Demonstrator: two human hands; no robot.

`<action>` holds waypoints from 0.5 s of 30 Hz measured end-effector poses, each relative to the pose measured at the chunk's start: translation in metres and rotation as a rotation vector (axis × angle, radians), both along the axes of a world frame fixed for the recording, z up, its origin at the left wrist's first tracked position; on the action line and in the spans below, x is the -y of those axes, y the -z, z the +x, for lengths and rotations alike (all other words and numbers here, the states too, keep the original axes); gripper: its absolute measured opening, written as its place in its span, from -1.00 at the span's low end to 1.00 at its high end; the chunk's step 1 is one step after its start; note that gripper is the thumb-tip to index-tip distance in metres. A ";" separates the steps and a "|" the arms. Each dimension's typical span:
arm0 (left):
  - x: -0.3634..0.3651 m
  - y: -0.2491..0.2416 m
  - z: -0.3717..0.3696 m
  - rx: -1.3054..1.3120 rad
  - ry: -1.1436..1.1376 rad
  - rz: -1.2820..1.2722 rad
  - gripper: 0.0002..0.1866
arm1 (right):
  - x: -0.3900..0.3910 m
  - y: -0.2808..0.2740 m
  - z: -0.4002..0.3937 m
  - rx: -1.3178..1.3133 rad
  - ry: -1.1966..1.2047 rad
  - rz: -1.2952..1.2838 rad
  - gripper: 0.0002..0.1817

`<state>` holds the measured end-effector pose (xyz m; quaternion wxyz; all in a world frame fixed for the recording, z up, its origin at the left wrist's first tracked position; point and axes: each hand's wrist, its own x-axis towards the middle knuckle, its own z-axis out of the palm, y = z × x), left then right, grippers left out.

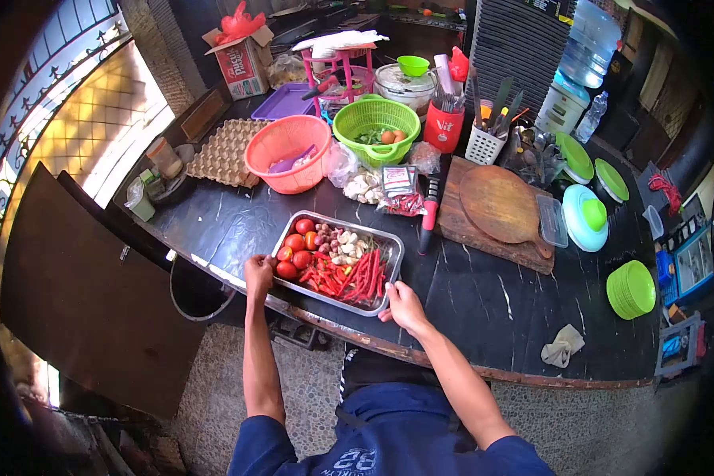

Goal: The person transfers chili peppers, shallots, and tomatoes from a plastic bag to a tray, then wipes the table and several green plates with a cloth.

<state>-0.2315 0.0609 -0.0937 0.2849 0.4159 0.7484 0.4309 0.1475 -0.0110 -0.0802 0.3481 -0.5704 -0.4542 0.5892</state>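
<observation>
A rectangular metal tray (pixel 397 239) lies near the front edge of the black counter. In it are several tomatoes (pixel 286 270) on the left, shallots (pixel 325 238), peeled garlic (pixel 347 247) and red chillies (pixel 366 274). My left hand (pixel 259 275) grips the tray's left front corner, its fingers curled at the rim. At the right front corner, my right hand (pixel 404 307) holds the tray, with the fingers partly under the rim.
Behind the tray stand a coral basket (pixel 271 176), a green basket (pixel 353 119) with eggs, and an egg carton (pixel 218 151). A pink-handled knife (pixel 428 214) lies beside a round wooden board (pixel 504 202). Green plates (pixel 631 290) and a cloth (pixel 562 346) are rightward.
</observation>
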 end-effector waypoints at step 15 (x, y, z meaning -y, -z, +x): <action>-0.095 0.035 -0.040 -0.100 -0.128 0.049 -0.72 | -0.083 -0.004 -0.033 0.108 0.082 0.008 -0.59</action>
